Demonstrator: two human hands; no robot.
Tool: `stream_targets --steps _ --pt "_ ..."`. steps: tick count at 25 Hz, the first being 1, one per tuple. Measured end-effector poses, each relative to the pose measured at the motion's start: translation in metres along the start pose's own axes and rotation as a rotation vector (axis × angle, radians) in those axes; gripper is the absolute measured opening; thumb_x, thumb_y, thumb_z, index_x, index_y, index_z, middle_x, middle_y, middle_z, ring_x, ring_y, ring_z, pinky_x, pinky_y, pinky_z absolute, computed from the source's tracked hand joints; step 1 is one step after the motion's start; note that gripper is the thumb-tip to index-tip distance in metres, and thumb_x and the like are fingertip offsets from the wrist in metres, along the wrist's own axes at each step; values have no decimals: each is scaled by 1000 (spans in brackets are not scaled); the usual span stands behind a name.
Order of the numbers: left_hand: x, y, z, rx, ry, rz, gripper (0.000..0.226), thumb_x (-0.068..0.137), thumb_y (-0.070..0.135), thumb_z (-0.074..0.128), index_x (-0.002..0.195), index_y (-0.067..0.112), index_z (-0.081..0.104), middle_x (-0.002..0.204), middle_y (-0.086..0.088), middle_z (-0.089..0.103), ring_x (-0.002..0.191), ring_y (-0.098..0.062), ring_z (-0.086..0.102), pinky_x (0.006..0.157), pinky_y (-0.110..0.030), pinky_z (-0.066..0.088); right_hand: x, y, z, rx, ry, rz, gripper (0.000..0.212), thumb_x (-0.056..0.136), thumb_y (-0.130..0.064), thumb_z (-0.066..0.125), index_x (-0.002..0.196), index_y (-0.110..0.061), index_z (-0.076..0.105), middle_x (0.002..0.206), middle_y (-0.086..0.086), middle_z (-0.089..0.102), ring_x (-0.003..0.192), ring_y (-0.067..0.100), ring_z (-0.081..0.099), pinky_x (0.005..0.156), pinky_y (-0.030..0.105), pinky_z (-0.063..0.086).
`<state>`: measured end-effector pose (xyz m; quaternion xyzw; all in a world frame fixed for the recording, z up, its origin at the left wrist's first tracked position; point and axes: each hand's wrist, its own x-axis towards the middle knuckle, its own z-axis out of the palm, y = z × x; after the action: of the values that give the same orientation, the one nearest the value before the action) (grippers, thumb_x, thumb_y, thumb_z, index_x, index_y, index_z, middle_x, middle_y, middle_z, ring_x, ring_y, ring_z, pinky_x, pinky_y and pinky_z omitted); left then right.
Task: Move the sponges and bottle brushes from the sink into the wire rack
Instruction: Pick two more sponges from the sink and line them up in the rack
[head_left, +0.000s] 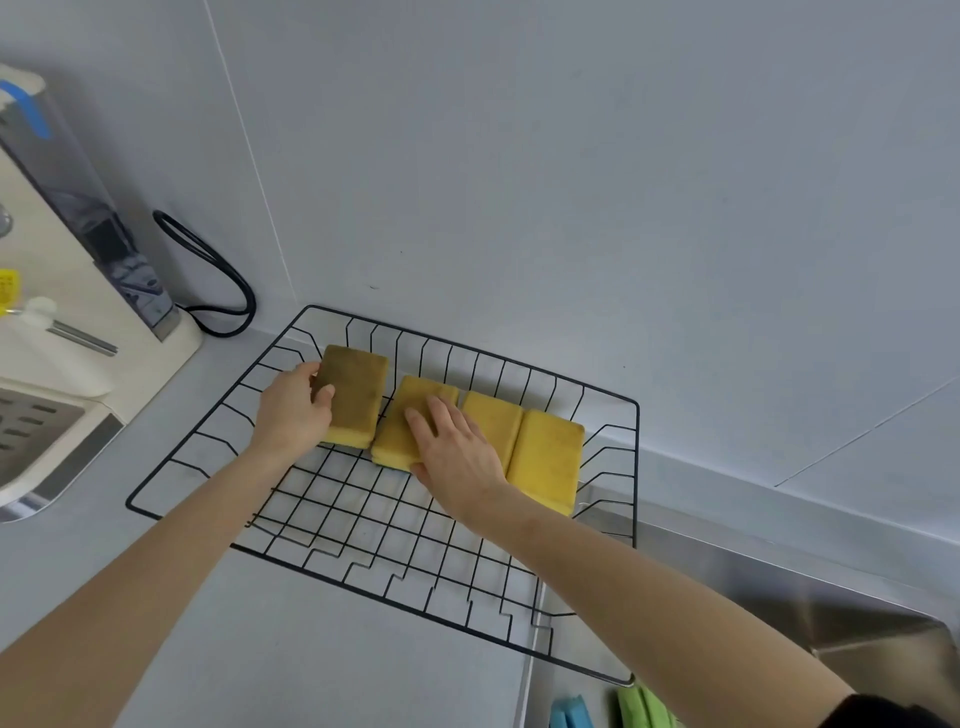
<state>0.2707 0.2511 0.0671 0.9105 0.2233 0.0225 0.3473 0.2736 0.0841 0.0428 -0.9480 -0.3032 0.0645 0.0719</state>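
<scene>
Sponges went into line as a person arranged four yellow blocks along the far side of the black wire rack (208, 470) on the grey surface (291, 644). The left hand (293, 410) kept its grip clamped on the end sponge (353, 395), thumb on the dark top. The right hand (457, 457) lay flat, fingers apart, on the second sponge (400, 431), clamping nothing; two more (491, 421) (548, 462) lay touching, just beyond that hand. Placing looked nearly done. Blue (571, 714) and green (644, 706) items, too cropped to identify, showed in the sink (779, 587) below; fetching them likely called for releasing both sponges first.
</scene>
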Motion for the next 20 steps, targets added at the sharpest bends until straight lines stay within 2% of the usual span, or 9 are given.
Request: stream_targets --steps 5,9,14,20 --pt "3 -3 10 -12 -102 -27 39 94 10 42 133 2 42 133 -22 52 122 -36 48 102 -40 37 0 3 3 20 -3 -17 60 95 -21 47 147 -12 18 157 16 15 147 29 9 120 39 11" --pt "3 -1 16 -36 -168 -36 49 93 22 46 138 6 34 140 -18 46 129 -34 42 107 -41 33 2 7 1 39 4 -27 62 94 -25 50 147 -14 20 157 13 16 147 27 11 120 38 13" --pt "6 -6 23 40 -149 1 56 92 24 48 140 3 29 138 -23 46 128 -38 42 107 -43 34 3 6 6 53 12 -17 62 94 -25 49 148 -14 20 158 13 15 147 27 10 120 38 11" --pt "3 1 16 156 -192 34 62 92 31 45 143 7 20 140 -26 41 128 -43 38 108 -51 34 -4 12 -5 17 -41 -40 72 92 -35 49 150 -16 9 160 9 8 148 23 6 121 37 6"
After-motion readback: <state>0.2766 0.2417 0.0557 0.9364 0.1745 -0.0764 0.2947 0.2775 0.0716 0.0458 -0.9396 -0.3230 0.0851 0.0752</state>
